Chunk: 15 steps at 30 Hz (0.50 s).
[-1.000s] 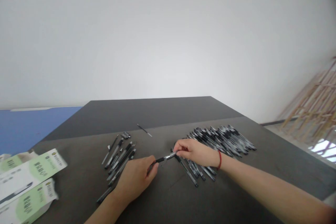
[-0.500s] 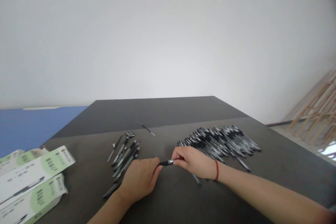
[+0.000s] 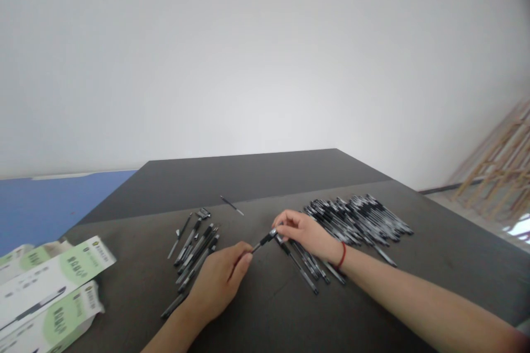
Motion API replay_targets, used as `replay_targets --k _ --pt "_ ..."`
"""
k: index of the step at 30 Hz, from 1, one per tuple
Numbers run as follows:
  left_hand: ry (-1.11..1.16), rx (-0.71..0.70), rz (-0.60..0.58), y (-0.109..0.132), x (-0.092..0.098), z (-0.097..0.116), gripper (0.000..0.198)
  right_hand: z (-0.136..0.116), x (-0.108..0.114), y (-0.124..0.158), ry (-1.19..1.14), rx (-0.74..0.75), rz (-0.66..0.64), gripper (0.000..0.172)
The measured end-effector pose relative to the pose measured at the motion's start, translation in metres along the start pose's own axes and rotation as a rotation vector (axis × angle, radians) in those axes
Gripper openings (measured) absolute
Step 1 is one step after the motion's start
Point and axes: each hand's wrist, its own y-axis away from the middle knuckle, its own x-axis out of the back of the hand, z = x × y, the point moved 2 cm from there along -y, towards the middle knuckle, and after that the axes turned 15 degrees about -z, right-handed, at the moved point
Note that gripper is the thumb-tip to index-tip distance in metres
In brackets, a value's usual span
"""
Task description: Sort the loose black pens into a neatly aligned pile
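Observation:
A pen (image 3: 263, 241) with a black grip is held slantwise between my two hands above the dark table. My left hand (image 3: 226, 274) pinches its lower end between thumb and fingers. At its upper end, near a clear tip, my right hand (image 3: 298, 230) is closed with thumb and fingertips together. A large pile of pens (image 3: 360, 218) lies to the right, partly behind my right hand. Beside my left hand is a smaller group of pens (image 3: 202, 251). One thin refill (image 3: 232, 205) rests apart from them, farther back.
White and green boxes (image 3: 62, 273) lie at the table's left edge. The dark table (image 3: 248, 176) reaches back towards a white wall. Blue flooring shows at the left, and a wooden rack (image 3: 497, 168) stands at the far right.
My right hand has moved up and the pen now tilts upward to the right. More of the pen shows between my hands. More loose pens show below my right hand.

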Motion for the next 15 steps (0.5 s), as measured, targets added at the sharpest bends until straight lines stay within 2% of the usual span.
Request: replay_targets --k 3,4,6,8,10,13,15 --pt "0.089 0.086 0.22 0.001 0.013 -0.015 0.04 0.002 0.012 -0.013 -0.385 -0.032 0.03 0.02" --pt "0.079 0.153 0.271 0.001 0.019 -0.02 0.04 0.002 0.012 -0.016 -0.431 -0.042 0.012 0.021" --pt "-0.003 0.305 0.289 0.003 0.03 -0.029 0.039 0.004 0.005 -0.019 -0.381 -0.099 -0.078 0.019" --pt "-0.088 0.427 0.253 0.005 0.04 -0.035 0.036 0.006 -0.01 -0.018 -0.186 -0.191 -0.191 0.014" --pt "-0.131 0.499 0.223 0.007 0.047 -0.039 0.034 0.008 -0.03 -0.013 0.134 -0.223 -0.257 0.01" --pt "-0.18 0.57 0.158 0.009 0.05 -0.043 0.029 0.006 -0.054 -0.006 0.676 -0.136 -0.216 0.009" --pt "-0.214 0.605 0.105 0.009 0.05 -0.046 0.026 0.004 -0.062 -0.004 0.939 -0.108 -0.151 0.009"
